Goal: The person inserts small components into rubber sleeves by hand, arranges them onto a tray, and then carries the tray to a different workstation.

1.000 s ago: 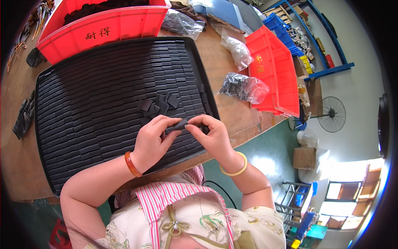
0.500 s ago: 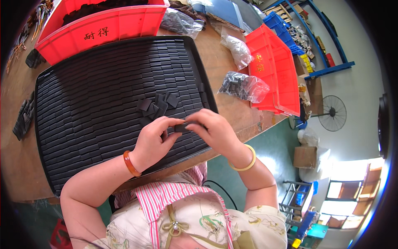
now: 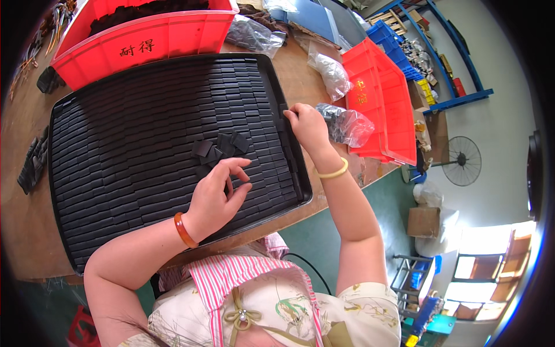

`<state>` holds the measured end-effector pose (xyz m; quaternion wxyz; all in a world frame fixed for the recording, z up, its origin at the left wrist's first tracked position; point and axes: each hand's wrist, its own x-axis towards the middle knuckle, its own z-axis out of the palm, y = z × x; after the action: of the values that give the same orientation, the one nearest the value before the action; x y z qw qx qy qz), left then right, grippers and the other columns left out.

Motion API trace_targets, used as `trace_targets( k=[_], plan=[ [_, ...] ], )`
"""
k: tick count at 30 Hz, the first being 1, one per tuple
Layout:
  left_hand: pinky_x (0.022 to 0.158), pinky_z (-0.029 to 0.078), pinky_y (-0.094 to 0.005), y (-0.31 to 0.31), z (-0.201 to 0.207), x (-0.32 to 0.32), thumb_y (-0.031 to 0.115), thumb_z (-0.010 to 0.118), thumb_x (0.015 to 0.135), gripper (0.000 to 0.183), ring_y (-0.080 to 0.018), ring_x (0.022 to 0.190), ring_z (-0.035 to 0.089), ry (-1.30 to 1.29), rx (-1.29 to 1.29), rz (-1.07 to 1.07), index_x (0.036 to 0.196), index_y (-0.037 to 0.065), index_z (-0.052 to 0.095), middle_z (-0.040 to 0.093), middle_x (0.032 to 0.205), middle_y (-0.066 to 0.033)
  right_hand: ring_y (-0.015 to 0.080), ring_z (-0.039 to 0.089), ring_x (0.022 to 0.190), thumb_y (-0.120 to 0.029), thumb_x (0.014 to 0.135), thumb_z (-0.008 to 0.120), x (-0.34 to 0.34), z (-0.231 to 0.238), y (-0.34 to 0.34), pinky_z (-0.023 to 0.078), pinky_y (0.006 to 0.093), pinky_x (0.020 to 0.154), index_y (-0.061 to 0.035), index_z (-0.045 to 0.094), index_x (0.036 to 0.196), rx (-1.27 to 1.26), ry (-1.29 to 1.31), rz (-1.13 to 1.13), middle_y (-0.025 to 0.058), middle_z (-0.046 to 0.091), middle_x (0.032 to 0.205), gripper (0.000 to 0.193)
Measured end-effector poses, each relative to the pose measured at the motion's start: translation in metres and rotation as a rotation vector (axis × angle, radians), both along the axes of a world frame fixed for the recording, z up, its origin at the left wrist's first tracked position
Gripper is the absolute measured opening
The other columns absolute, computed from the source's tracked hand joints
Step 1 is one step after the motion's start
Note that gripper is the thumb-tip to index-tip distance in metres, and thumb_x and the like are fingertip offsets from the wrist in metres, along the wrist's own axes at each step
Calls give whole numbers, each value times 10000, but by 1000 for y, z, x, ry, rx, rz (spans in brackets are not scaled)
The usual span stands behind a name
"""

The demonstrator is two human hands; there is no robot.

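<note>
Hands work apart over a large black ribbed plastic tray (image 3: 115, 150) in the head view, the only view there is. The left hand (image 3: 217, 196) hovers over the tray's middle with fingers loosely curled and half open; whether the tips pinch anything cannot be told. Just beyond them lies a small loose heap of flat black square pieces (image 3: 219, 147), tilted and overlapping, on top of the rows. The right hand (image 3: 303, 124) rests at the tray's right rim, fingers bent and closed around a small dark piece that barely shows at its fingertips.

Neat work here would seem to call for setting each piece flat and square to its row, edge against its neighbour, with the loose heap kept clear of the spot being filled.

Rows of matt black rectangular blocks fill the tray nearly edge to edge, like tiling. Around it on the brown wooden table (image 3: 23, 202) stand a red plastic bin (image 3: 144, 40) at the far side, another red plastic crate (image 3: 378, 110) to the right, and clear plastic bags of dark parts (image 3: 347, 124) just beside the right hand.
</note>
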<state>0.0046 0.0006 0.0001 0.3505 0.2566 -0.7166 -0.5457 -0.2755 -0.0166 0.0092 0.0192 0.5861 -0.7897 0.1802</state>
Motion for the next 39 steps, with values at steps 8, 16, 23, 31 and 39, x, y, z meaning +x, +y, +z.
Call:
trace_targets(
  k=[8,16,23,31,39],
  plan=[
    [545,415,-230,-3,-1,-1,-39,635,804,344,-97,578,482,-8,-44,-32,1122,76,574,606,871,-27,303,653,824,-203,854,634,0,-3,-13,523,415,690,-93,695,863,66,186,15,115,666,857,126],
    [548,403,-229,-4,0,-3,-40,627,808,287,-97,570,461,-14,-79,-23,1073,68,605,593,863,-26,292,646,838,-186,847,634,-18,-3,-19,525,390,715,-218,725,1037,81,205,310,82,648,848,214],
    [546,398,-224,-4,-3,-4,-45,629,814,228,-94,579,465,5,-115,-18,1016,60,632,594,869,-31,287,654,830,-225,845,654,-5,9,-1,525,397,715,-113,723,849,26,101,125,89,657,843,132],
    [551,404,-224,-3,-2,-3,-42,623,820,213,-98,589,471,-15,-123,-31,1009,56,635,593,877,-36,282,659,832,-224,806,689,9,8,11,533,391,712,-113,726,826,152,164,75,78,668,865,118],
    [559,410,-225,-5,-3,-3,-39,623,823,196,-100,601,480,-30,-113,-32,994,55,644,592,880,-39,283,658,854,-206,816,677,5,9,7,530,394,728,-150,720,965,128,84,77,76,676,898,165]
  ],
)
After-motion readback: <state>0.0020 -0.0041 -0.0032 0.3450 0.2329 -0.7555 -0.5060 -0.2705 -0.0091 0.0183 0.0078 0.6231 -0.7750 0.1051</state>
